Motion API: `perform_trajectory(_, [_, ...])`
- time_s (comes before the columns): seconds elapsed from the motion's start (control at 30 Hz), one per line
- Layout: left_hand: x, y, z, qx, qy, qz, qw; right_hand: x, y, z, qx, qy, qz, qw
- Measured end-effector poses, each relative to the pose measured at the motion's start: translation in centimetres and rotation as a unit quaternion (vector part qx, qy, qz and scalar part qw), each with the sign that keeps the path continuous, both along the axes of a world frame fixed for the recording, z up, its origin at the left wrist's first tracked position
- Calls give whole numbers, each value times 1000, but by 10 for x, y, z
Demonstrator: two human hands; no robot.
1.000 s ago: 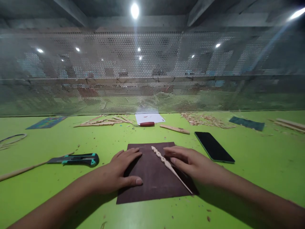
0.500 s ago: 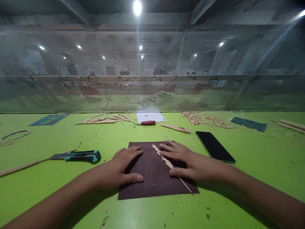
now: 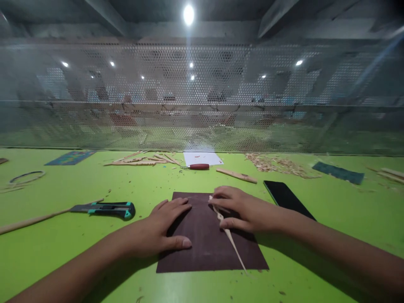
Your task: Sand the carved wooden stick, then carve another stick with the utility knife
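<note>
A dark brown sheet, seemingly sandpaper point(image 3: 202, 256), lies flat on the green table in front of me. My left hand point(image 3: 164, 227) rests on its left side, fingers spread and thumb stretched out, holding nothing. Over the right half, my right hand point(image 3: 241, 208) has its thumb and curled fingers on a carved wooden stick point(image 3: 232, 242). The stick has a wavy, notched upper part and tapers to a thin point, which reaches the sheet's lower edge. My right fingers cover part of the carved section.
Left of the sheet lies a black and teal utility knife point(image 3: 110, 209) beside a long wooden stick point(image 3: 38, 219). A black phone point(image 3: 287, 198) is at the right. Further back are a red-handled tool point(image 3: 198, 167), a wooden piece point(image 3: 236, 175), wood shavings point(image 3: 277, 164) and a mesh screen point(image 3: 202, 92).
My right fingers have curled from a flatter pose onto the carved stick. The stick has turned and shifted, its thin tip now nearer the sheet's lower edge. My left hand stays on the sheet.
</note>
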State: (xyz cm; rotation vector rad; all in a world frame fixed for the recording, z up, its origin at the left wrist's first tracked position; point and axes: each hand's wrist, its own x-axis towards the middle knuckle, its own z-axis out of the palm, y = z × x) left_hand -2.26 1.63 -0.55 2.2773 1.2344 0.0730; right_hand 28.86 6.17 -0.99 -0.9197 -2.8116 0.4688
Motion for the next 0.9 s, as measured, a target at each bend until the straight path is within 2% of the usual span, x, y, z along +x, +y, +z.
perform_trajectory(0.17, [1,-2,3,-11,15,14,1000,9,3,-2,-80,-18,-21,996])
perform_trajectory(0.37, [1,-2,2,-15,10,16,1000,14,10,-6,-102,-35,4,994])
perform_trajectory(0.47, [0,-2,-1,-13,2,20,1000,12,12,-11,-92,-15,4,996])
perform_trajectory(0.63, [-2,0,-6,-11,3,28,1000,0,-3,-16,-64,-29,-45,996])
perform_trajectory(0.8, [-1,0,-6,-6,-3,23,1000,-6,-16,-18,-25,-26,-8,999])
perform_trajectory(0.9, [1,-1,-3,-4,-2,23,1000,-1,-10,-20,17,-49,-54,997])
